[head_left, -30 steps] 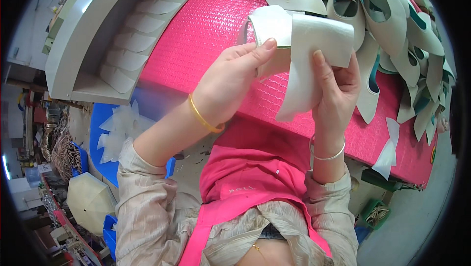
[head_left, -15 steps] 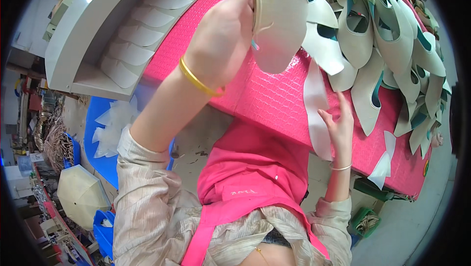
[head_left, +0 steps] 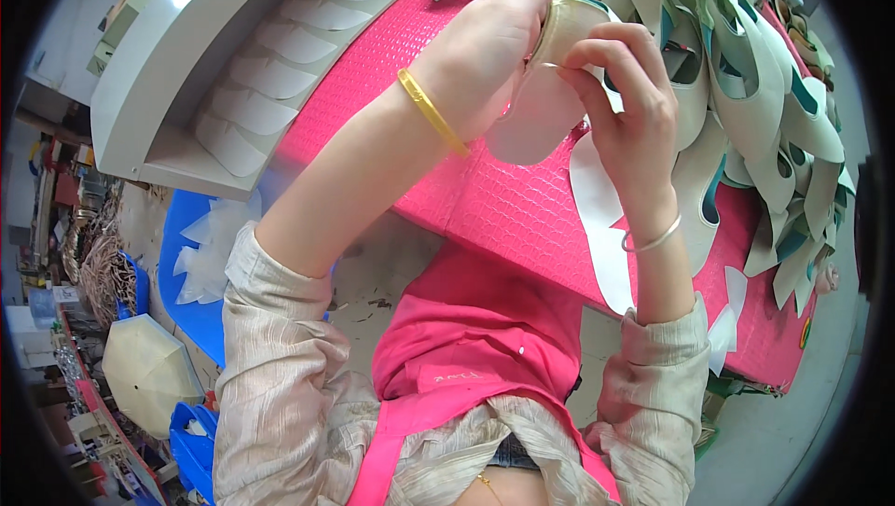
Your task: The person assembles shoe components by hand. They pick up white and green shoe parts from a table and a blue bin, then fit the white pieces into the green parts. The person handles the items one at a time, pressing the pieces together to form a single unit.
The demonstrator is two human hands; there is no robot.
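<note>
Positions are taken from mid-view. The pink counter [head_left: 517, 212] extends from 11 to 4 o'clock. The grey arched housing [head_left: 140, 77] stands at 10 o'clock. The heap of pale shoe uppers [head_left: 755, 105] is at 2 o'clock; whether these are finished or waiting cannot be determined. The left hand [head_left: 480, 68], at 12 o'clock, grips the held shoe upper [head_left: 531, 128], thumb uppermost. The right hand [head_left: 634, 100], at 1 o'clock, has its fingers bent and thumb close to them at the upper's edge; whether it pinches anything cannot be confirmed. The held upper is at 1 o'clock, raised over the counter, and is judged part-worked: handling is in progress, setting down not yet done. The white strip [head_left: 595, 217], at 3 o'clock, lies loose, unheld. Smallest, the white cut pieces [head_left: 280, 77] inside the housing, 10 to 11 o'clock, appear unused.
</note>
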